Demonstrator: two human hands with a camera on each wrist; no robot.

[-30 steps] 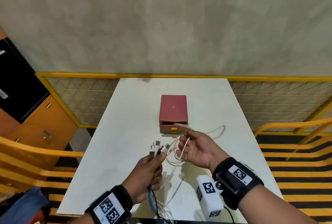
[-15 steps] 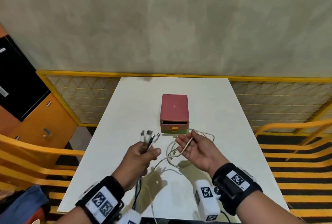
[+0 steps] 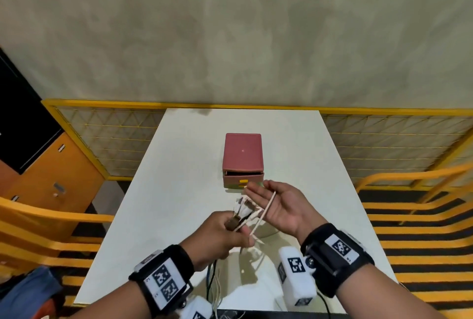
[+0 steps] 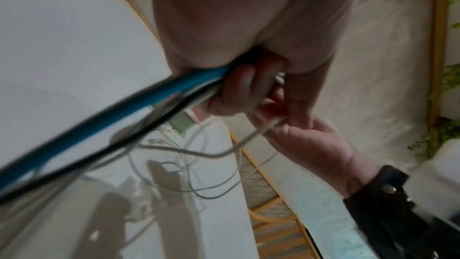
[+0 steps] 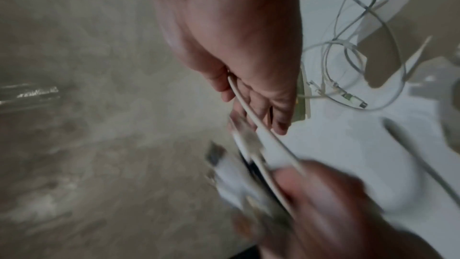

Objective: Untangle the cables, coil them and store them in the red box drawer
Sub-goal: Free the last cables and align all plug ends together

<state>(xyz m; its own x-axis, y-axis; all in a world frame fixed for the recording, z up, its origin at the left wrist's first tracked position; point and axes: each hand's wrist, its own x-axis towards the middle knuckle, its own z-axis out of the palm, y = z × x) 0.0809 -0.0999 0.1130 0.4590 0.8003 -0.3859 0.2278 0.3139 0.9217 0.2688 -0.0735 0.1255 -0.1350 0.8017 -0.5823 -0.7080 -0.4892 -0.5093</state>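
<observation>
White table (image 3: 179, 190), tangled pale cables (image 3: 252, 212)

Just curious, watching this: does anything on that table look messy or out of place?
Yes: thin white cables lie in a tangled heap on the white table, and the red box's drawer sits slightly open.

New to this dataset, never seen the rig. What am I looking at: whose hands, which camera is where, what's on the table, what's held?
No robot: a person with a camera on the head and one on each wrist (the black bands with printed markers). The head view looks down at a white table holding a red box, its drawer slightly open. The left hand grips a bundle of cables near their plugs, a blue one among them. The right hand lies open, palm up, a white cable running across it. The wrist views are blurred close-ups of the same hands; more loose cable lies on the table.
</observation>
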